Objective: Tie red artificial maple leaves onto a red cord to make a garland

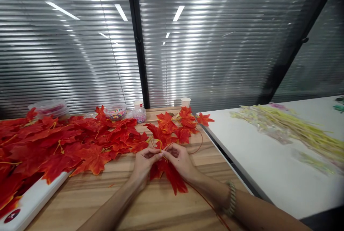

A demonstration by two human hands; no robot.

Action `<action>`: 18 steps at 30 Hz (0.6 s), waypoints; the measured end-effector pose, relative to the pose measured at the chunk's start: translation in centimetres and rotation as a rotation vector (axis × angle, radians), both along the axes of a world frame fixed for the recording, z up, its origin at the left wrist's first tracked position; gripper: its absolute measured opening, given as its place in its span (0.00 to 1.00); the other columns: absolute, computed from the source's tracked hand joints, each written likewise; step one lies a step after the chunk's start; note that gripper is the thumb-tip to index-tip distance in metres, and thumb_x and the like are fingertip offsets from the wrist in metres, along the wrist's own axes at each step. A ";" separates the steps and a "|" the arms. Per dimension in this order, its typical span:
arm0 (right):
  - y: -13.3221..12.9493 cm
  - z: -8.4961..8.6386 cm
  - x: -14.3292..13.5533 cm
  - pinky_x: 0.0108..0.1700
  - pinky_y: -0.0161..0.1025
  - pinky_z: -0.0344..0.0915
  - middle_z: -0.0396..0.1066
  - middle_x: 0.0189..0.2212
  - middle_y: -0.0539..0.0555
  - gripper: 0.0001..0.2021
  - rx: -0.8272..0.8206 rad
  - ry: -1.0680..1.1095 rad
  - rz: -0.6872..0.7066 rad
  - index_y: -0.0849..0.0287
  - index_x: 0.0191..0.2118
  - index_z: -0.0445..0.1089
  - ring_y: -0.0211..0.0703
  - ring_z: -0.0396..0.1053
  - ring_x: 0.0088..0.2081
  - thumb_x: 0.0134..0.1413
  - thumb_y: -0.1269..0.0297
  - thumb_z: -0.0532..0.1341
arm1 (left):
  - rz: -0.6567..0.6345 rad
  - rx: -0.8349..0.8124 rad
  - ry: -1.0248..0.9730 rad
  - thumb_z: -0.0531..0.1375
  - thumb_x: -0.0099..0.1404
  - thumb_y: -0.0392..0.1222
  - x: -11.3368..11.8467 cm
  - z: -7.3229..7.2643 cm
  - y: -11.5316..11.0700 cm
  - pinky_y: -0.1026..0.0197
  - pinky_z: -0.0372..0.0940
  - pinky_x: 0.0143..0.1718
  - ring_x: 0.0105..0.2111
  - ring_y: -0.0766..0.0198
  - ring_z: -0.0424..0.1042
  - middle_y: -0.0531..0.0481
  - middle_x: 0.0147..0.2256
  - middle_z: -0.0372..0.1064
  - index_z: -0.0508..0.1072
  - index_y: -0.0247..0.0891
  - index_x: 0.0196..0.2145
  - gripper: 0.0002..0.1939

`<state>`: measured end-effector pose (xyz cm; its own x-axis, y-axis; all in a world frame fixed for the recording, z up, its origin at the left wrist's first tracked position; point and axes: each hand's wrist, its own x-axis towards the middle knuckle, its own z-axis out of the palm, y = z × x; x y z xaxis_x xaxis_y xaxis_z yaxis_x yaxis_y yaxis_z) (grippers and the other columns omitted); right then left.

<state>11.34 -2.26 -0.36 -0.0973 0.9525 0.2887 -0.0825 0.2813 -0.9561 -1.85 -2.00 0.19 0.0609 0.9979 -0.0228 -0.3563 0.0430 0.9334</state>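
Note:
My left hand [146, 161] and my right hand [178, 159] meet fingertip to fingertip over the wooden table [107, 202]. Both pinch at the yellow stem of a red artificial maple leaf [173, 177], where a thin reddish cord [202, 138] meets it. The leaf hangs below my fingers, partly hidden by them. The cord loops out to the right and another length runs under my right forearm toward the front edge. Just beyond my hands lies a small cluster of red leaves [168, 123].
A big pile of red leaves [91, 155] covers the left side, partly over a white board [51, 191]. Behind stand bead tubs [115, 112], a bead jar [139, 115] and paper cups [185, 102]. Yellow strands [301, 127] lie on a white table [242, 152] at right.

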 end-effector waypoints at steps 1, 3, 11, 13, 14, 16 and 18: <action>0.0 0.0 0.0 0.32 0.35 0.63 0.69 0.24 0.52 0.09 -0.001 0.001 0.004 0.63 0.26 0.67 0.38 0.67 0.28 0.44 0.61 0.62 | -0.002 -0.001 0.007 0.70 0.37 0.35 0.0 0.0 0.0 0.68 0.63 0.28 0.23 0.70 0.68 0.51 0.21 0.71 0.74 0.32 0.20 0.11; 0.0 0.1 0.0 0.32 0.35 0.63 0.69 0.24 0.52 0.09 -0.012 0.004 0.012 0.63 0.26 0.67 0.38 0.67 0.28 0.44 0.61 0.62 | -0.013 -0.004 0.018 0.70 0.38 0.36 0.0 -0.1 0.0 0.68 0.62 0.28 0.23 0.70 0.67 0.51 0.22 0.70 0.74 0.33 0.21 0.11; -0.1 0.4 0.1 0.33 0.34 0.62 0.69 0.26 0.52 0.10 -0.012 0.003 0.027 0.63 0.28 0.69 0.38 0.66 0.29 0.47 0.59 0.59 | -0.031 0.003 0.053 0.69 0.39 0.39 -0.4 0.0 0.2 0.67 0.62 0.27 0.23 0.69 0.67 0.49 0.23 0.71 0.75 0.33 0.24 0.12; -0.1 0.4 0.0 0.34 0.34 0.62 0.69 0.27 0.52 0.11 -0.006 0.008 0.026 0.63 0.30 0.69 0.38 0.66 0.30 0.48 0.59 0.59 | -0.030 0.005 0.064 0.69 0.40 0.39 -0.5 0.1 0.2 0.66 0.62 0.27 0.23 0.68 0.67 0.48 0.24 0.71 0.75 0.33 0.25 0.12; -0.1 0.4 0.0 0.35 0.34 0.63 0.69 0.28 0.52 0.10 -0.003 0.016 0.023 0.63 0.31 0.69 0.38 0.66 0.31 0.48 0.59 0.59 | -0.028 0.007 0.070 0.69 0.40 0.39 -0.5 0.2 0.2 0.66 0.63 0.28 0.24 0.68 0.68 0.48 0.24 0.71 0.75 0.32 0.24 0.12; -0.2 0.3 0.0 0.35 0.34 0.63 0.69 0.28 0.52 0.10 0.003 0.033 0.016 0.62 0.31 0.67 0.38 0.66 0.31 0.47 0.59 0.59 | -0.021 0.007 0.080 0.69 0.39 0.39 -0.5 0.3 0.2 0.66 0.63 0.28 0.24 0.67 0.68 0.48 0.24 0.71 0.75 0.32 0.24 0.13; -0.2 0.3 0.0 0.34 0.33 0.63 0.68 0.28 0.51 0.09 0.008 0.033 0.011 0.62 0.30 0.66 0.37 0.66 0.31 0.47 0.60 0.60 | -0.018 0.004 0.087 0.69 0.39 0.39 -0.4 0.4 0.2 0.66 0.62 0.27 0.24 0.67 0.67 0.48 0.24 0.71 0.75 0.32 0.24 0.13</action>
<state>11.32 -2.45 -0.09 -0.0983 0.9491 0.2994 -0.1173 0.2877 -0.9505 -2.30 -1.80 0.58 0.0764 0.9968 -0.0244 -0.2730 0.0444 0.9610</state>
